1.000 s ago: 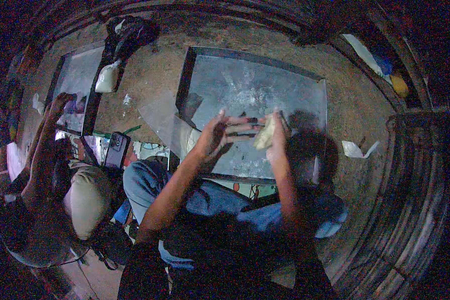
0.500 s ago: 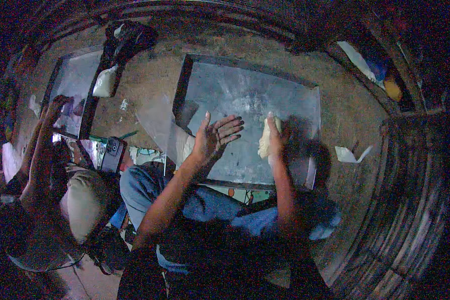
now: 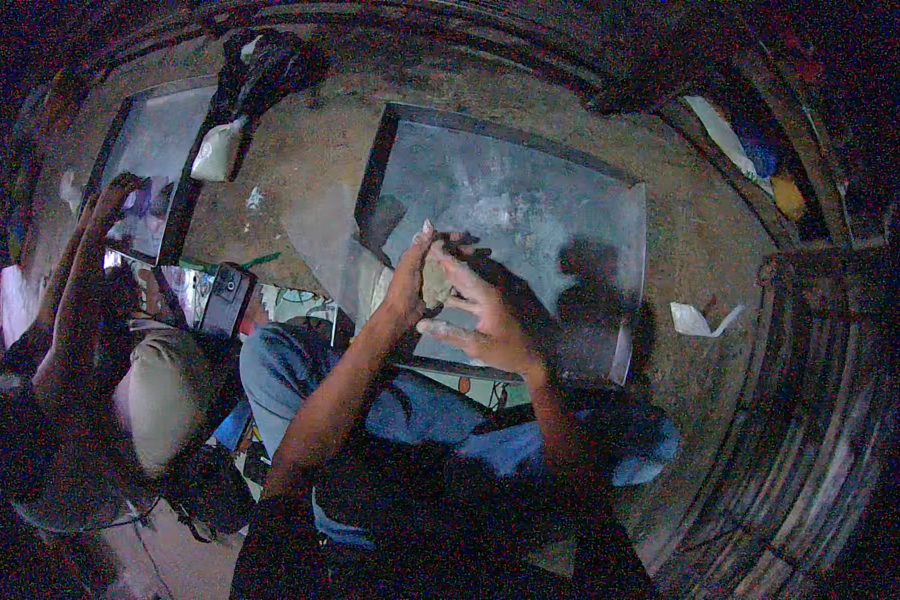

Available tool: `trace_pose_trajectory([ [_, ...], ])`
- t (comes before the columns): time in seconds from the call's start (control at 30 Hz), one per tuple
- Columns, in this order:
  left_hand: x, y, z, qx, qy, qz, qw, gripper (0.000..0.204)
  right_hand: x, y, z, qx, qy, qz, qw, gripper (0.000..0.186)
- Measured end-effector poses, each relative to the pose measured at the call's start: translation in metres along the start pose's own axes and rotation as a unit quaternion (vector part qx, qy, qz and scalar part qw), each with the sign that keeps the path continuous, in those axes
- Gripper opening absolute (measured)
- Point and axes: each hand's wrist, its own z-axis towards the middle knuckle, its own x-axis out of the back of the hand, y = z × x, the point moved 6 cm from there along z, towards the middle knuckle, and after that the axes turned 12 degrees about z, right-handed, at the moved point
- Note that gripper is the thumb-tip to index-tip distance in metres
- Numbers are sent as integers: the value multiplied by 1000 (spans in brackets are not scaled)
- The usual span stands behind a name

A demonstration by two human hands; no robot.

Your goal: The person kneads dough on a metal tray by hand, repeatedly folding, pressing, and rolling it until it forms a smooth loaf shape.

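A lump of pale dough [image 3: 436, 284] is caught between my two palms, low over a shallow metal tray [image 3: 530, 170] dusted with white powder. My left hand [image 3: 407, 285] stands on edge with its thumb up, its palm against the dough's left side. From the right, my right hand [image 3: 488, 325] presses on the dough with its fingers spread, several of them whitened. Parts of the dough and of the left fingers are hidden behind the right hand. Shadows of my hands and arm fall across the tray's right half.
At left, another person's hand [image 3: 120, 190] reaches over a second tray [image 3: 160, 125]. Between the trays lie a black plastic bag [image 3: 270, 75] and a clear bag of white powder [image 3: 216, 152]. A phone [image 3: 227, 298] stands near my left knee. White paper [image 3: 703, 320] lies right of my tray.
My right hand has moved left with the dough and brought it against my left palm. The hands were apart before, the left one open. The view has shifted slightly.
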Motion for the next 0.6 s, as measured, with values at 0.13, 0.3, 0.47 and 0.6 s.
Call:
trace_pose_trajectory([
  [0.13,23,-2,1,35,43,34,998,48,34,41,-6,-240,127,324,906,35],
  [0.3,-3,1,-13,24,28,62,997,50,38,82,-7,-141,169,187,957,62],
  [0.47,-46,3,-24,5,-85,21,996,73,9,112,-9,-120,119,168,971,76],
  [0.6,1,-18,7,-91,-16,456,885,70,15,162,-20,-188,158,185,951,74],
])
